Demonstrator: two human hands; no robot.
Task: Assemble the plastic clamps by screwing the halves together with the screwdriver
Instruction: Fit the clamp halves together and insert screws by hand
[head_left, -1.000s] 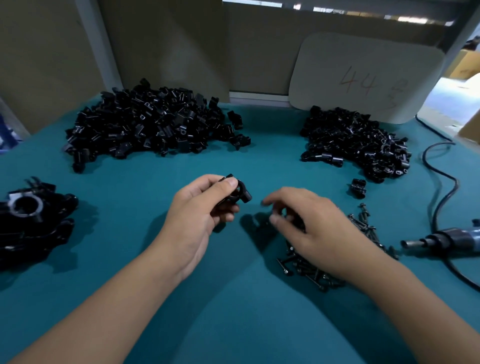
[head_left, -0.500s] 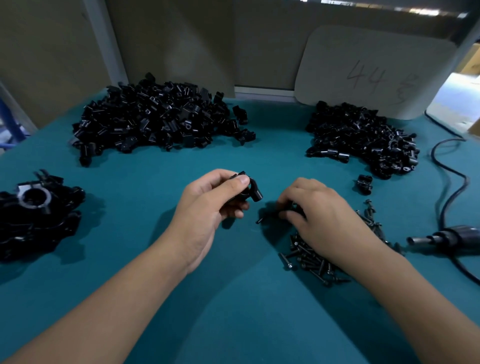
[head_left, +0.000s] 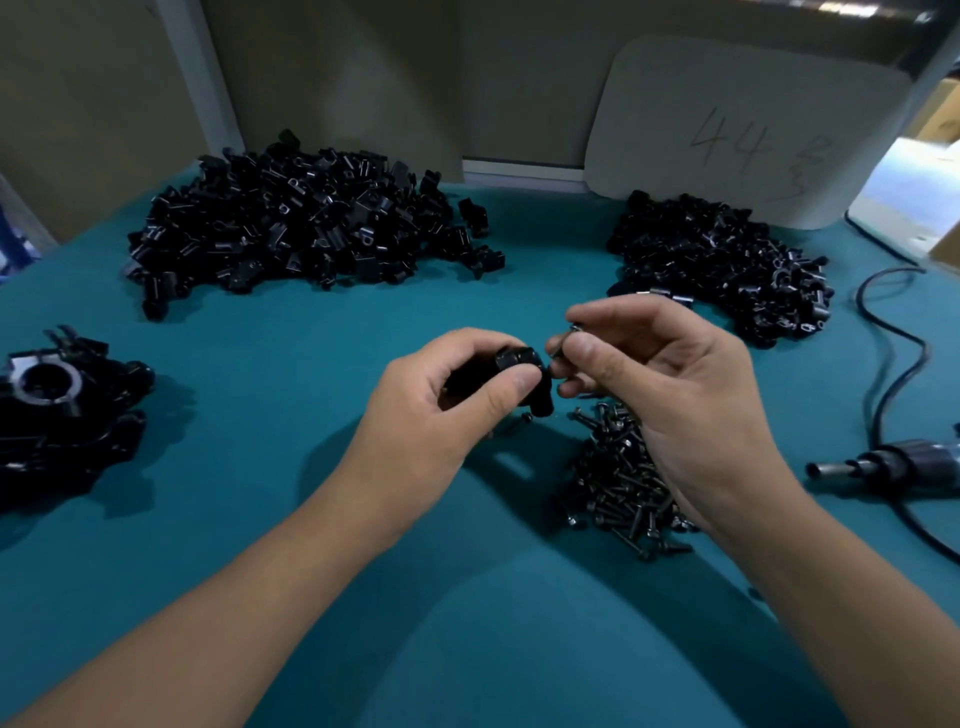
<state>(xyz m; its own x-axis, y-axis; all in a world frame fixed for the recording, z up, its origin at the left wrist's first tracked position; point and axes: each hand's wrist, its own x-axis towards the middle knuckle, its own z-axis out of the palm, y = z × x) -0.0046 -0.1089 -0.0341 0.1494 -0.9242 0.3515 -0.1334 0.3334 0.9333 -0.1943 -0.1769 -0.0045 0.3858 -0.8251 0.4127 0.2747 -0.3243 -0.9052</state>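
Raised since earlier: right hand (head_left: 670, 395), off the screw pile (head_left: 618, 483), pinching one screw (head_left: 563, 343) beside the clamp (head_left: 522, 382); left hand (head_left: 441, 410) grips clamp above table (head_left: 260, 519). Screwdriver (head_left: 883, 465) lies far right.

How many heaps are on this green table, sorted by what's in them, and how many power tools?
Heaps of black plastic clamp parts: 3
Heaps of screws: 1
Electric screwdrivers: 1
Total: 5
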